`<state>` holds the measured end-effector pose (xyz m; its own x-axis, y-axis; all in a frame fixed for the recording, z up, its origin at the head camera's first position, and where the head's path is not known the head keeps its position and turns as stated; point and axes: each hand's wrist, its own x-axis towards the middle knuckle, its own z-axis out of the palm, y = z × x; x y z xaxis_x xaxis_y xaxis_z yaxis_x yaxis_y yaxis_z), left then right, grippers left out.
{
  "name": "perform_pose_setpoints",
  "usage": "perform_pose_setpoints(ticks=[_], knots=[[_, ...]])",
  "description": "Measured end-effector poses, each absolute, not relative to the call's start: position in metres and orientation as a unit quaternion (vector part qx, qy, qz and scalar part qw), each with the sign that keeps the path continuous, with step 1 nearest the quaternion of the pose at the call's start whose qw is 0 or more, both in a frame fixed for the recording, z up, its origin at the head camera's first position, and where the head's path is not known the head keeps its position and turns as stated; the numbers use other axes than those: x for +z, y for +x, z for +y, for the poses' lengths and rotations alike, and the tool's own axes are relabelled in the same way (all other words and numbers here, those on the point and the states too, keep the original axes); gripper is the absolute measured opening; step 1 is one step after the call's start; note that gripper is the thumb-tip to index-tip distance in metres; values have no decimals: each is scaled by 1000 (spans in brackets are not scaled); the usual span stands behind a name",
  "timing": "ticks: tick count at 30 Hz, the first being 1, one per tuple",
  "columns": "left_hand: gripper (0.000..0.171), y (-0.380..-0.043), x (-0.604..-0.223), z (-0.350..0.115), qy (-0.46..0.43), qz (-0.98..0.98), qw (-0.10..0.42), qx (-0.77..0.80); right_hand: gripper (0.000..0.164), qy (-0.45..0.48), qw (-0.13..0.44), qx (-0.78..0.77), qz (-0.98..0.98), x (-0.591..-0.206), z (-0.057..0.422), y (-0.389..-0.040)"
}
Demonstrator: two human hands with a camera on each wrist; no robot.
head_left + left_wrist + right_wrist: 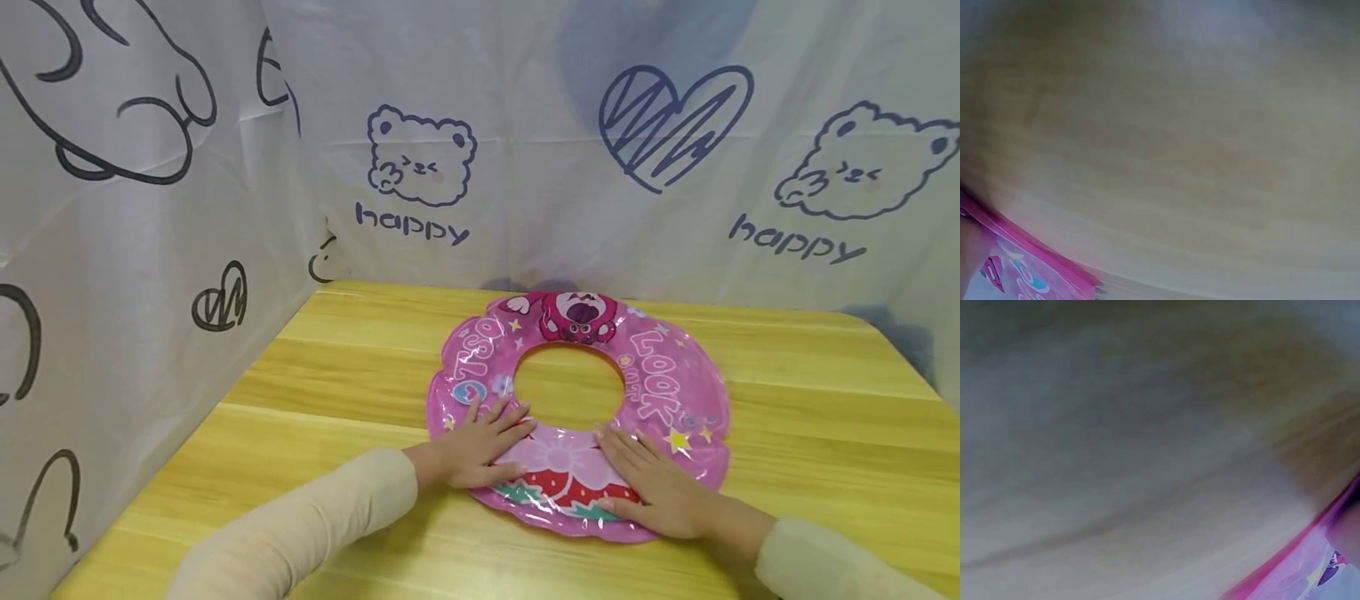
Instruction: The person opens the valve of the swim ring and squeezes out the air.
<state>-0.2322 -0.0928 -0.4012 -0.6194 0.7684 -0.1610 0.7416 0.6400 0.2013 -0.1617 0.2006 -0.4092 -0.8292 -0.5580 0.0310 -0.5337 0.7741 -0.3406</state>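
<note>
A pink inflatable swim ring (693, 375) lies flat on the wooden table, partly filled, with creased edges. Its print shows a pink bear at the far side, lettering on both flanks and strawberries at the near side. My left hand (483, 446) rests on the ring's near left part with fingers spread. On the near right part lies my right hand (660, 487), palm down, fingers straight. In the left wrist view a corner of the swim ring (1041, 269) shows low at the left. The right wrist view catches the ring's edge (1291, 569) at the lower right.
The yellow wood-grain table (315, 400) reaches back to a white cloth (540, 183) printed with bears, hearts and "happy". Another hanging cloth (150, 250) closes off the left side. Through the ring's hole the tabletop shows.
</note>
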Motion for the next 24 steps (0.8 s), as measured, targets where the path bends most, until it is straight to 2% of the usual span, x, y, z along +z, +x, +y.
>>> perform_pose_setpoints(ticks=[4,9,11,13,18,21,24], knots=[[50,-237,-401,-91,395,907,101,104,77,-270,24,-203,941,-407,200,-160],[51,-247,-397,-92,398,912,69,68,51,-248,1,-237,939,-403,199,-164],[53,-251,-395,-96,419,905,55,45,47,-253,-19,-219,942,-402,200,-168],[55,-255,-395,-100,442,896,43,22,53,-258,-30,-184,948,-404,201,-171],[61,-260,-399,-106,475,880,29,-1,82,-260,-53,-113,957,-410,207,-177],[64,-260,-401,-107,474,880,29,-3,88,-253,-59,-111,959,-413,210,-180],[66,-260,-401,-106,465,884,39,-5,89,-244,-30,-138,959,-413,210,-181]])
